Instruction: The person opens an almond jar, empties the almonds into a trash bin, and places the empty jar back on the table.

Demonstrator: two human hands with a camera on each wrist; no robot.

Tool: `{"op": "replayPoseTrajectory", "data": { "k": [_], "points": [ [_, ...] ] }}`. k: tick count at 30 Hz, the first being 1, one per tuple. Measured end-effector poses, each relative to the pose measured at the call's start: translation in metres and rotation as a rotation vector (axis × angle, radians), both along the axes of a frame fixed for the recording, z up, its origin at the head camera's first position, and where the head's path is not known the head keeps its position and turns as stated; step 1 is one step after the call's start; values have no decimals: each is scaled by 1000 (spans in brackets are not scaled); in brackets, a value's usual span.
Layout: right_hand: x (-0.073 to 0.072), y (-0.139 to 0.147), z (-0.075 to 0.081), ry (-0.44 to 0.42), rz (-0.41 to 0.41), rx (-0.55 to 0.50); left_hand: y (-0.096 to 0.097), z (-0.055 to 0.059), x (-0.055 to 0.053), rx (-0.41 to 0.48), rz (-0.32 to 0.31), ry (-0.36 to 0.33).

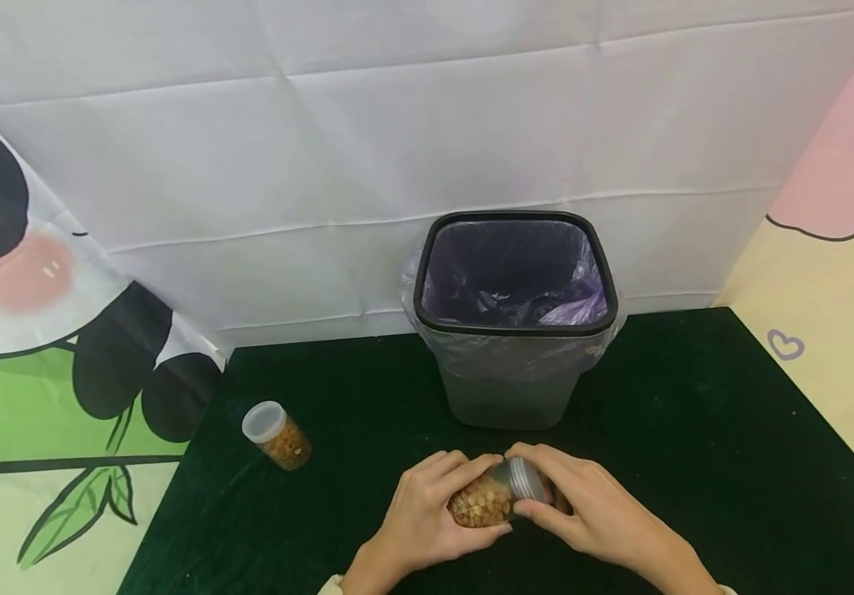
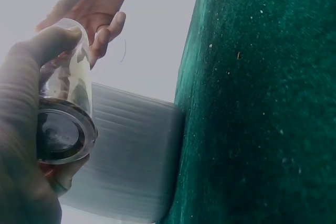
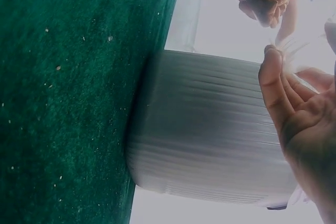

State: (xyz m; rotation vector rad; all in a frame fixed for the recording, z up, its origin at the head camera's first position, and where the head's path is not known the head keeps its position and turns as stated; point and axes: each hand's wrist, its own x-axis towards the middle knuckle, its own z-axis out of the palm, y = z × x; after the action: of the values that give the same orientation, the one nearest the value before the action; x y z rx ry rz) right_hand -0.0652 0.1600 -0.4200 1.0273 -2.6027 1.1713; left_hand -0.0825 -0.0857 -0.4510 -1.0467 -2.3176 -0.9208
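Note:
My left hand wraps round a clear jar of pale brown, nut-like pieces, tilted on its side above the dark green cloth. The fingers and thumb of my right hand pinch the ribbed, whitish lid at the jar's right end. From the left wrist view, the round base of the jar faces the camera, with my right hand beyond its far end. Glare washes out the lid area by my right fingertips in the right wrist view.
Behind the hands stands a grey bin with a black rim and a clear liner, some purple plastic inside. A second jar with a white lid and orange-brown pieces is at the left. White fabric hangs behind the green table cloth.

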Motion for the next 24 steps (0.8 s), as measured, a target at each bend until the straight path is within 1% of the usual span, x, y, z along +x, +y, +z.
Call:
{"op": "replayPoseTrajectory", "data": {
  "k": [2,7,9,10,12,14,16,18,20,22,24],
  "points": [
    [-1,0,0,29,-3,-8,1,0,-1,24,-20,-27],
    [0,0,-1,63,8,-21,3,-1,-2,87,-89,-81],
    [1,1,-1,63,13,-26,4,-1,-1,112,-120,-116],
    [2,2,-1,71,15,-28,5,-1,-1,123,-134,-144],
    [2,3,-1,84,13,-38,6,0,0,150,-166,-233],
    [2,3,-1,131,15,-67,7,1,1,184,-198,-340],
    [0,3,-2,206,15,-106,8,1,2,225,-237,-454],
    [-2,1,-4,292,16,-175,10,2,4,271,-278,-556],
    [-3,-1,-5,363,19,-255,12,1,5,311,-325,-628],
    [-3,-3,-6,396,28,-337,14,2,6,349,-377,-686],
    [-2,-6,-3,402,40,-410,17,3,6,380,-425,-725]
  ]
}}
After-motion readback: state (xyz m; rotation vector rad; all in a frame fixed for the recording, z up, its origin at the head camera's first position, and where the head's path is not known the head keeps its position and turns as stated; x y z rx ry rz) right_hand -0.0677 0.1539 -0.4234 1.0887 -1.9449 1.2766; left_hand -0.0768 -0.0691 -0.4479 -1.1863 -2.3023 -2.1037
